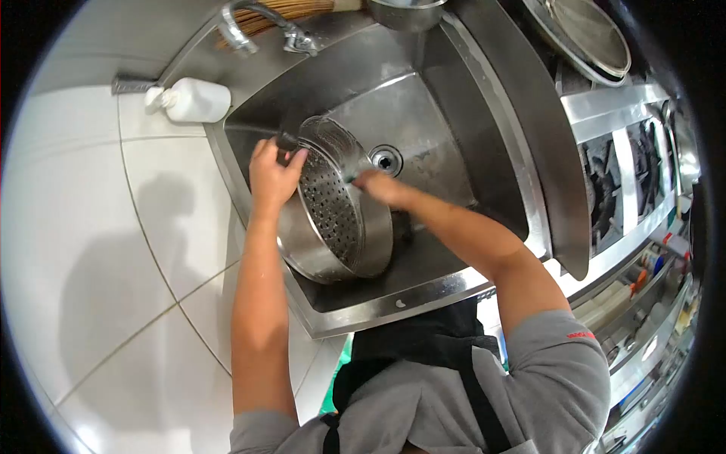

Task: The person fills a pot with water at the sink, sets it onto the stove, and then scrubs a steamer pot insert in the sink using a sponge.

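Note:
A steel steamer pot (374,246) with a perforated bottom lies tilted in the sink (446,144), its inside wet. My left hand (274,178) is closed around the pot's dark side handle (287,141) at the upper left rim. My right hand (380,187) reaches to the inner side of the pot, its fingers closed. A small greenish bit shows at its fingertips; the rest of what it holds is hidden and blurred.
A chrome faucet (299,39) and a straw brush (283,10) sit at the back edge. A white pump bottle (198,100) lies on the left ledge. A steel bowl (408,13) stands behind the sink. Right of it are a strainer (594,34) and a stove (624,174).

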`<action>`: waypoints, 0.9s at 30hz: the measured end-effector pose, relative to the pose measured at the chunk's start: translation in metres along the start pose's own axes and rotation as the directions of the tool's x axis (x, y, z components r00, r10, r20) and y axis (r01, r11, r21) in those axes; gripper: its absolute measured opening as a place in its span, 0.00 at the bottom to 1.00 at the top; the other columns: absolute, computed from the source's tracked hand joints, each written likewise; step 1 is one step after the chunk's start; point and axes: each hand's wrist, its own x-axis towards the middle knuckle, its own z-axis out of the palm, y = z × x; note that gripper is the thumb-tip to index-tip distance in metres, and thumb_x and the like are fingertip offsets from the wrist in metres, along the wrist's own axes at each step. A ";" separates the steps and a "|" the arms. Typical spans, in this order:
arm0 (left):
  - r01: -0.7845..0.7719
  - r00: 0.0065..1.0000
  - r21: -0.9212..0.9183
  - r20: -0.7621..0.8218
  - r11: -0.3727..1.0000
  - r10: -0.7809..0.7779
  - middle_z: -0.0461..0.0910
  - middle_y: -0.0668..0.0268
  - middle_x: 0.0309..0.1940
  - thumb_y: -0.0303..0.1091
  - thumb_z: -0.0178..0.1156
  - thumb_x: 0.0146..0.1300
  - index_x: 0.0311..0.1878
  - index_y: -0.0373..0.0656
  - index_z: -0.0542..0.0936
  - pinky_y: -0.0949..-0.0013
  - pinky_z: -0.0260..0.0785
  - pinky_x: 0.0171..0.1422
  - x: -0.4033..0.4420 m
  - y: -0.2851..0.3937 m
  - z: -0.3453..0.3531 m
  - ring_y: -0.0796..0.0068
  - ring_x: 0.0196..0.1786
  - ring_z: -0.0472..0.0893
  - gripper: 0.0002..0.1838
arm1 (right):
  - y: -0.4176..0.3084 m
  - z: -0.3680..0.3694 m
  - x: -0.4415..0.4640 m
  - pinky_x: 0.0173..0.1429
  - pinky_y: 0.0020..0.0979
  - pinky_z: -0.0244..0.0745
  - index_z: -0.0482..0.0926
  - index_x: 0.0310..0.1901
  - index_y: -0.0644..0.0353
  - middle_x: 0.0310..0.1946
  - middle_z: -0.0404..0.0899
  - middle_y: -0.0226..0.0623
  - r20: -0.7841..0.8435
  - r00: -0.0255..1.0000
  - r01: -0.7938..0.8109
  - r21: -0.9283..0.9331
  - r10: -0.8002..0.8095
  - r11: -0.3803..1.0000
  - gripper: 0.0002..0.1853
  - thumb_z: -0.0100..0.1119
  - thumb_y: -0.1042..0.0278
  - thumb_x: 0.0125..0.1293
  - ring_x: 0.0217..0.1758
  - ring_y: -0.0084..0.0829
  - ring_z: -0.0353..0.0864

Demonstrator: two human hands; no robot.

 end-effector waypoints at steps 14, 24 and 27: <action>0.444 0.886 -0.337 0.028 0.830 -0.463 0.83 0.66 0.44 0.17 0.62 0.52 0.52 0.33 0.80 0.74 0.71 0.49 -0.035 -0.008 0.013 0.80 0.43 0.79 0.20 | -0.060 0.113 0.147 0.84 0.48 0.31 0.43 0.78 0.67 0.81 0.39 0.55 -0.426 0.904 0.133 0.188 -0.041 0.973 0.39 0.32 0.43 0.79 0.84 0.51 0.36; 0.506 0.852 -0.356 0.065 0.786 -0.519 0.83 0.66 0.42 0.15 0.59 0.53 0.51 0.32 0.80 0.75 0.71 0.51 -0.014 0.016 0.017 0.80 0.43 0.80 0.19 | -0.082 0.129 -0.022 0.84 0.51 0.36 0.51 0.75 0.70 0.76 0.48 0.62 0.009 0.858 0.514 -0.055 -0.514 0.856 0.41 0.54 0.51 0.72 0.83 0.57 0.40; 0.531 0.842 -0.287 0.069 0.797 -0.536 0.83 0.66 0.43 0.15 0.59 0.53 0.51 0.32 0.79 0.75 0.71 0.51 -0.012 0.010 0.020 0.80 0.44 0.80 0.19 | -0.076 0.111 0.088 0.84 0.49 0.38 0.56 0.73 0.71 0.74 0.54 0.62 -0.253 0.891 0.389 -0.002 -0.377 0.921 0.38 0.54 0.52 0.71 0.81 0.56 0.46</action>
